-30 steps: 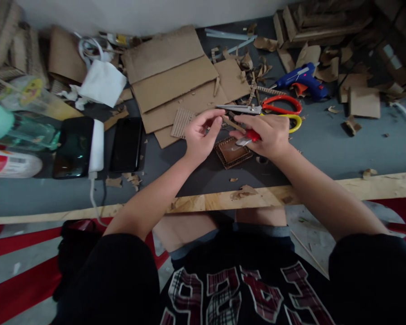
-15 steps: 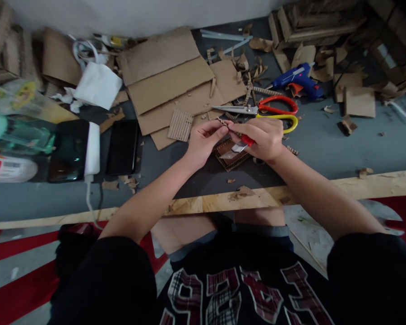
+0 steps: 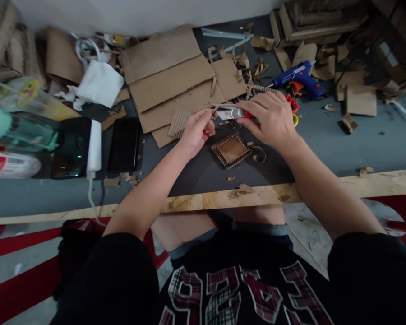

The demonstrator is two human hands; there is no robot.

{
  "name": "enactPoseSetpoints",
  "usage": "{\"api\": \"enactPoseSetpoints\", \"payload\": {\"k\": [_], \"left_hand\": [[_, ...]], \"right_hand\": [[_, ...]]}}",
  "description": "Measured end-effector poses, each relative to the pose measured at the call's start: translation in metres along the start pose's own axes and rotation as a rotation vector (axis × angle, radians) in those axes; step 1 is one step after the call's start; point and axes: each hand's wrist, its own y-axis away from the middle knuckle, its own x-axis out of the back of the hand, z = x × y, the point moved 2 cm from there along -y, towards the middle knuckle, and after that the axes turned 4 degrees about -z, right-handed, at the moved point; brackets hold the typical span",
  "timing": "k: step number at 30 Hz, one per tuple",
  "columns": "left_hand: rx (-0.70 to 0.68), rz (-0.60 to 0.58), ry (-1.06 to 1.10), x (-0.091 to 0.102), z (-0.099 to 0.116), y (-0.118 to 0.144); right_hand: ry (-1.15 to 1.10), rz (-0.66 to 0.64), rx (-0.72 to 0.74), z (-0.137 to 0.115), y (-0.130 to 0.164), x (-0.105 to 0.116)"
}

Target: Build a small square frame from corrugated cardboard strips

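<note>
My right hand (image 3: 272,117) is closed around a utility knife (image 3: 230,113), its silver end pointing left and a bit of red showing at the fingers. My left hand (image 3: 199,131) pinches a thin cardboard strip (image 3: 215,109), mostly hidden by the fingertips, close to the knife's tip. Below the hands lies a small square cardboard tray (image 3: 231,150) with raised corrugated edges, untouched. A curled paper strip (image 3: 259,154) rests at its right side. Behind the right hand, scissors (image 3: 292,103) with red and yellow handles are mostly covered.
Stacked cardboard sheets (image 3: 172,81) lie behind my left hand, with a ribbed cardboard piece (image 3: 179,121) near it. A blue glue gun (image 3: 299,80) is at the back right among scraps. A black phone (image 3: 123,144) and a white power bank (image 3: 94,146) are at left.
My hands have moved apart and away from above the tray, which is now uncovered. The knife has swung up beside the left fingertips, and my right hand now covers most of the scissors.
</note>
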Motion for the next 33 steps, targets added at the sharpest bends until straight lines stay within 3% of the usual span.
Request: {"api": "enactPoseSetpoints", "payload": {"k": [11, 33], "left_hand": [[-0.032, -0.025, -0.014, 0.0004, -0.0046, -0.0004], [-0.032, 0.036, -0.105, 0.0003, -0.0058, -0.0018]], "right_hand": [[-0.016, -0.027, -0.036, -0.0032, 0.0061, -0.0054], [0.009, -0.046, -0.078, -0.0051, 0.0059, -0.0057]]}}
